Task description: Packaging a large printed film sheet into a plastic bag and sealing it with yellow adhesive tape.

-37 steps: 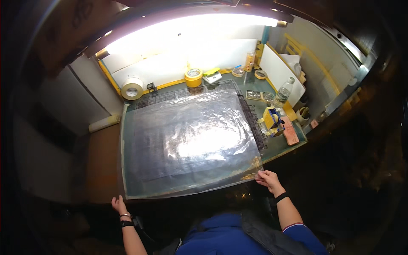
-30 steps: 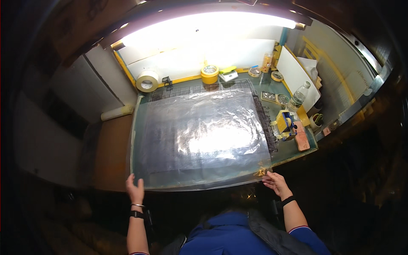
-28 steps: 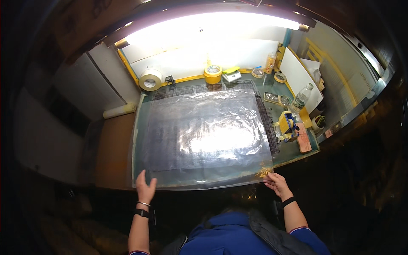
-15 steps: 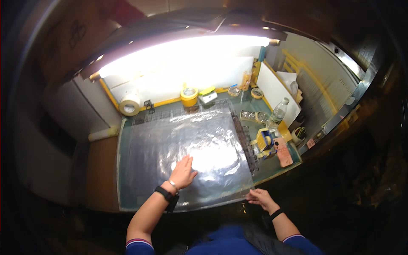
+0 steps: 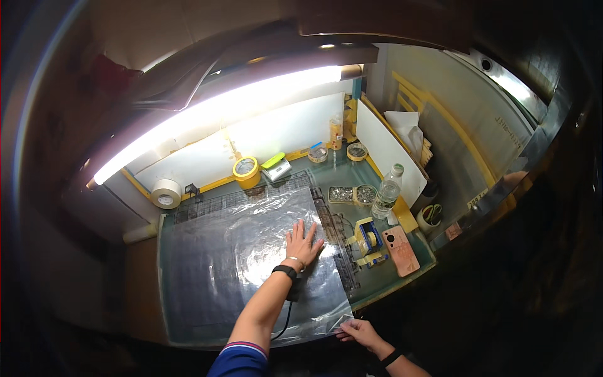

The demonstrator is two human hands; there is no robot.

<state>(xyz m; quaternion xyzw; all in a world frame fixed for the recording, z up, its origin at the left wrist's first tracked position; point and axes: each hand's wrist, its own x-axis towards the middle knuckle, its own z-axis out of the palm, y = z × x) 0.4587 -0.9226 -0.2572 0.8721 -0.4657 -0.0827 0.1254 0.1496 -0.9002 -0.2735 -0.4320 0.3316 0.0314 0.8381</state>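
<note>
A large clear plastic sheet (image 5: 226, 264) lies spread over the green cutting mat (image 5: 402, 276) on the workbench. My left hand (image 5: 303, 241) lies flat on the sheet near its right side, fingers spread, a black band on the wrist. At the front edge of the bench my right hand (image 5: 359, 329) pinches the sheet's near right corner.
A white tape roll (image 5: 166, 193) and a yellow tape roll (image 5: 247, 171) stand at the back. To the right are a tape dispenser (image 5: 367, 239), a pink phone (image 5: 400, 249), a water bottle (image 5: 385, 199), small trays of parts (image 5: 350, 194) and a cup with scissors (image 5: 429, 217).
My left hand rose from the bench's front left edge, crossed the sheet and now presses on its right part. My right hand has stayed at the near right corner. The view shifted.
</note>
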